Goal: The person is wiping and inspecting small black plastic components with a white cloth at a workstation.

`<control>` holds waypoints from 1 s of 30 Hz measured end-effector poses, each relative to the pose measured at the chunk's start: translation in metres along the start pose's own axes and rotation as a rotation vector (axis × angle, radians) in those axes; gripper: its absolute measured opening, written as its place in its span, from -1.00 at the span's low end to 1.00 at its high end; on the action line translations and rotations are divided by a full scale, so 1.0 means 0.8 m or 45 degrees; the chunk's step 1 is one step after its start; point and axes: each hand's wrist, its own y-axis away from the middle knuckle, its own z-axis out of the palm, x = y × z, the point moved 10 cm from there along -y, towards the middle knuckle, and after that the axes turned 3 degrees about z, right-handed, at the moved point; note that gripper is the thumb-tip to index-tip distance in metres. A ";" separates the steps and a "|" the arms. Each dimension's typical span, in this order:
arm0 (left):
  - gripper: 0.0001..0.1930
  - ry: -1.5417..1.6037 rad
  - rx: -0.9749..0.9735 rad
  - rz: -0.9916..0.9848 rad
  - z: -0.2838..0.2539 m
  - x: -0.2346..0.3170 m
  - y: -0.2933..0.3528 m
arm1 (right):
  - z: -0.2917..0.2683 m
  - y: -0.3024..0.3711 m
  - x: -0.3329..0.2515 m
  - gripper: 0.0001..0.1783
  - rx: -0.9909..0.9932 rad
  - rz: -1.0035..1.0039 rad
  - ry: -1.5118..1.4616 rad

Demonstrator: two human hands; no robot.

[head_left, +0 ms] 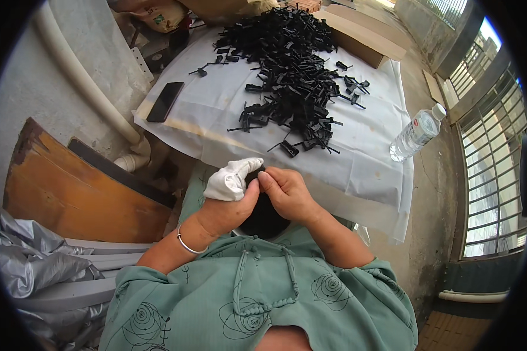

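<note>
My left hand [231, 199] and my right hand [288, 192] meet over my lap at the table's near edge. White cloth [225, 181], like a partly worn glove, covers the left fingers. Both hands are closed around a small black plastic piece [253, 175], mostly hidden by the fingers and cloth. My right thumb and forefinger pinch at it. Just below the hands sits a round container [269, 231] with a dark inside or contents; which of these I cannot tell. Ahead lies a large heap of black plastic parts with thin stems [298, 76].
White sheeting covers the table [205, 117]. A dark phone [166, 102] lies at its left, a clear water bottle [417, 133] stands at the right edge, and a cardboard box [363, 38] is at the back right. A wooden panel [70, 187] leans at the left.
</note>
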 end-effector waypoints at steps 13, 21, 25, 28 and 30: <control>-0.68 0.842 -0.147 -0.410 0.032 -0.045 0.002 | -0.021 0.022 -0.001 -0.86 0.107 -0.042 0.226; -0.64 0.739 -0.425 -0.464 0.041 -0.035 0.013 | -0.026 0.025 -0.053 -0.83 0.165 -0.516 0.305; -0.64 0.889 -0.537 -0.538 0.047 -0.015 0.023 | -0.023 0.015 -0.030 -0.81 0.175 -0.172 0.009; -0.68 0.855 -0.358 -0.466 0.039 -0.027 0.019 | -0.019 0.019 -0.040 -0.86 0.173 -0.262 0.082; -0.71 0.659 -0.307 -0.314 0.033 -0.023 0.014 | -0.016 0.021 -0.050 -0.85 0.145 -0.348 0.171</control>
